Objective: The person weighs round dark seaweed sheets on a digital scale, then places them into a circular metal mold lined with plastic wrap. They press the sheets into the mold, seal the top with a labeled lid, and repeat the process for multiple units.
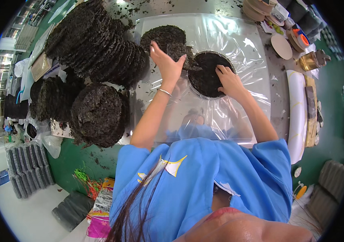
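My left hand [169, 64] has its thumb and fingers spread, with nothing gripped. It is over a torn piece of dried dark seaweed [178, 51] that overlaps a round seaweed sheet [162, 34]. My right hand [228, 79] rests its fingertips on the right side of a dark round seaweed layer [208, 74]. That layer sits inside a shallow circular rim [193, 89] on clear plastic film [172, 121]. Loose seaweed reaches from the torn piece over the rim's left edge.
Tall stacks of round seaweed sheets [96, 45] lean at the left, with another stack [97, 113] nearer me. To the right are a white roll [296, 115], an amber jug [311, 60], a round disc [281, 47] and a tape roll [302, 40]. Seaweed crumbs lie about.
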Available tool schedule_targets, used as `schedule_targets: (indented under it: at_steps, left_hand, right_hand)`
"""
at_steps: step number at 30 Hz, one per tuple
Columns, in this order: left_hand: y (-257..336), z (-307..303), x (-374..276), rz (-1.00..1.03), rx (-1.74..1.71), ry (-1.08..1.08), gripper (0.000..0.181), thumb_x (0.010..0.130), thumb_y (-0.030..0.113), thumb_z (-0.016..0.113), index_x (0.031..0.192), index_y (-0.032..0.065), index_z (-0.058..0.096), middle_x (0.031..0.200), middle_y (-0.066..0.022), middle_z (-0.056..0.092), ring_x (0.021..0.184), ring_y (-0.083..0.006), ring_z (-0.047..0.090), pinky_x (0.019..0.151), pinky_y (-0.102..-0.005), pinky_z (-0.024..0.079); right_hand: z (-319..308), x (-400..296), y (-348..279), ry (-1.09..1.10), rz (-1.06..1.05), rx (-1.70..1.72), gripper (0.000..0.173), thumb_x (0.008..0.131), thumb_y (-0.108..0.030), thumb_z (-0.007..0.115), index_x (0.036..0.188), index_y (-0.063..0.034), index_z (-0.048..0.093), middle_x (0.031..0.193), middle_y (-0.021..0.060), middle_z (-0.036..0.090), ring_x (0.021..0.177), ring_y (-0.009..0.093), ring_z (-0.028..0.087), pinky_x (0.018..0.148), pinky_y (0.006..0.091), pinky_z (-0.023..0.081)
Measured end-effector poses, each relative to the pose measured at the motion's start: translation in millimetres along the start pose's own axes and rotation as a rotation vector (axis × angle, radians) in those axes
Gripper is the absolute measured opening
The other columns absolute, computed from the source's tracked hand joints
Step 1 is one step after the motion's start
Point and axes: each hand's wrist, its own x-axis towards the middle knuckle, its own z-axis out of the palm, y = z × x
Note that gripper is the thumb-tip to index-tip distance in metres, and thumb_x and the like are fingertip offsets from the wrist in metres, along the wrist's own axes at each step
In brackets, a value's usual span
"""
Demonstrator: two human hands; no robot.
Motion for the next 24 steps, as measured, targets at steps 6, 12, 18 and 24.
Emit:
schedule_targets:
  at_steps: [6, 12, 18, 24]
  left_hand:
    - [25.0, -17.9, 9.3, -0.06, -0.355, -0.005, 0.055, 0.087, 0.006, 0.077, 0.138, 0.0019, 0.057, 0.107, -0.0073, 0.057, 0.086, -0.0166, 0.057, 0.082, -0.0311, 0.051]
    - [-40.1, -13.4, 73.0, 0.549, 0.181, -0.124, 0.026, 0.079, 0.003, 0.069, 0.104, 0.011, 0.064, 0.127, -0.0151, 0.062, 0.118, -0.0351, 0.058, 0.105, -0.0488, 0.042]
    - [-70.4, 6.5, 63.4, 0.55, 0.414, -0.463, 0.057, 0.08, 0.013, 0.071, 0.132, 0.0062, 0.049, 0.119, -0.0166, 0.057, 0.115, -0.0384, 0.057, 0.103, -0.0485, 0.048]
    - [-64.7, -6.8, 98.1, 0.636, 0.463, -0.405, 0.047, 0.085, 0.01, 0.066, 0.13, 0.0082, 0.057, 0.114, -0.0146, 0.059, 0.106, -0.0363, 0.063, 0.089, -0.0461, 0.056]
  right_hand:
    - [7.8, -12.1, 1.5, 0.039, 0.032, 0.019, 0.087, 0.067, -0.016, 0.09, 0.142, 0.0039, 0.051, 0.145, 0.0118, 0.047, 0.128, 0.03, 0.052, 0.095, 0.0415, 0.058]
    - [8.3, -13.6, -1.8, 0.057, 0.016, 0.017, 0.088, 0.066, -0.015, 0.09, 0.143, 0.0034, 0.05, 0.147, 0.0121, 0.047, 0.13, 0.03, 0.051, 0.096, 0.0414, 0.058]
    - [6.8, -13.1, -1.0, 0.056, 0.036, 0.02, 0.086, 0.066, -0.015, 0.09, 0.141, 0.0032, 0.051, 0.147, 0.0125, 0.047, 0.13, 0.03, 0.051, 0.097, 0.0408, 0.057]
    - [3.5, -12.8, -0.1, 0.06, 0.005, 0.059, 0.081, 0.069, -0.014, 0.088, 0.141, 0.0006, 0.053, 0.148, 0.0129, 0.049, 0.132, 0.03, 0.052, 0.102, 0.0402, 0.054]
